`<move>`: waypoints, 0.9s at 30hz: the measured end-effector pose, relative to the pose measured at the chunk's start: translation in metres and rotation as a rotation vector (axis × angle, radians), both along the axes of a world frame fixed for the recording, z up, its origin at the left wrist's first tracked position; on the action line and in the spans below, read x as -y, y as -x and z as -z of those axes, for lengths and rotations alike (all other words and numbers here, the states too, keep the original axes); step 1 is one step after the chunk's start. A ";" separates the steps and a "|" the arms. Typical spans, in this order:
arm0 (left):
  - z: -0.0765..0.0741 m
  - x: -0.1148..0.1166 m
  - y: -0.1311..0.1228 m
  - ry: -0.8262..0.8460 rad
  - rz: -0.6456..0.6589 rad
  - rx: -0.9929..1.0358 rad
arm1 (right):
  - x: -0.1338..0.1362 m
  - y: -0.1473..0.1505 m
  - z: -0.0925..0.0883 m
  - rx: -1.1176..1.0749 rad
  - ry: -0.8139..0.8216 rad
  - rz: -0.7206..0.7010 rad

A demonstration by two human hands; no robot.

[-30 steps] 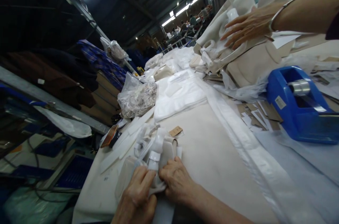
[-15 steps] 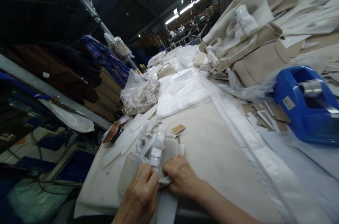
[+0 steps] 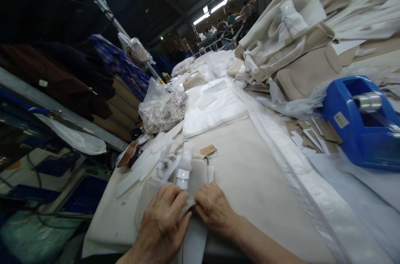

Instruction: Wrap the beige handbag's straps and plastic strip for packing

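We see the cream bag [image 3: 198,170] lying at the near edge of the pale surface [image 3: 256,164], with a white-wrapped strap [image 3: 182,177] across its top. The left hand [image 3: 164,216] pinches the bag's near edge between thumb and curled fingers, and the right hand [image 3: 215,205] pinches the same edge just beside it, its fingers bent into a loose fist. Between the wrists, we make out a white strip [image 3: 195,241] running down toward us. Just beyond the bag lies a small brown tag [image 3: 208,150]; more white pieces [image 3: 133,181] lie to its left. Farther up, we find a flat stack of white plastic sheets [image 3: 215,110] next to a stuffed clear sack [image 3: 164,110]. On the right, a blue tape dispenser [image 3: 359,135] stands beside scattered cards [image 3: 315,135], near a heap of cream goods [image 3: 308,68].
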State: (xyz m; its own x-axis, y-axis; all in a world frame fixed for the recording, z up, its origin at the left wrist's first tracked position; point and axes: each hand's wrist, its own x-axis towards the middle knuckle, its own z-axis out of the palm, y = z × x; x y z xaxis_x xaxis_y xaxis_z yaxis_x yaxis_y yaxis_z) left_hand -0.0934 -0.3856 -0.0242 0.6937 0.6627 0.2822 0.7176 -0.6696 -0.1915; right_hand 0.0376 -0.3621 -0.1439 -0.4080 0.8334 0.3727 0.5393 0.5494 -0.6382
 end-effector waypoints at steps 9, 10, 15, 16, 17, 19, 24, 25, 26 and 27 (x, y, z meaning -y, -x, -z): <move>0.017 -0.001 0.059 0.350 -0.009 0.243 | 0.049 -0.029 0.015 -0.175 -0.217 -0.044; 0.021 0.000 0.061 0.352 -0.010 0.272 | 0.056 -0.027 0.018 -0.187 -0.292 -0.034; 0.039 -0.001 0.069 0.335 0.020 0.290 | 0.063 -0.002 0.031 -0.198 -0.497 0.096; 0.043 -0.003 0.071 0.330 0.032 0.288 | 0.062 0.002 0.031 -0.219 -0.486 0.117; 0.047 -0.004 0.073 0.328 0.041 0.293 | 0.060 0.004 0.031 -0.237 -0.466 0.138; 0.057 -0.006 0.075 0.341 0.048 0.324 | 0.057 0.006 0.030 -0.258 -0.417 0.168; 0.079 -0.011 0.074 0.400 0.023 0.453 | 0.057 0.010 0.031 -0.260 -0.282 0.249; 0.083 -0.011 0.072 0.395 0.013 0.472 | 0.057 0.014 0.033 -0.247 -0.271 0.278; 0.087 -0.011 0.070 0.381 0.000 0.484 | 0.059 0.018 0.036 -0.228 -0.270 0.310; 0.091 -0.011 0.068 0.360 -0.013 0.490 | 0.060 0.022 0.039 -0.205 -0.277 0.338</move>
State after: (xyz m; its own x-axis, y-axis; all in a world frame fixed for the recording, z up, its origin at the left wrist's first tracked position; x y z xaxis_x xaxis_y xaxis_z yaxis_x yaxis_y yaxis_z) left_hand -0.1615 -0.3748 -0.1154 0.5307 0.7834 0.3235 0.6738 -0.6215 0.3997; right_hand 0.0156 -0.4224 -0.1829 -0.0261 0.7648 0.6437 0.5951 0.5293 -0.6047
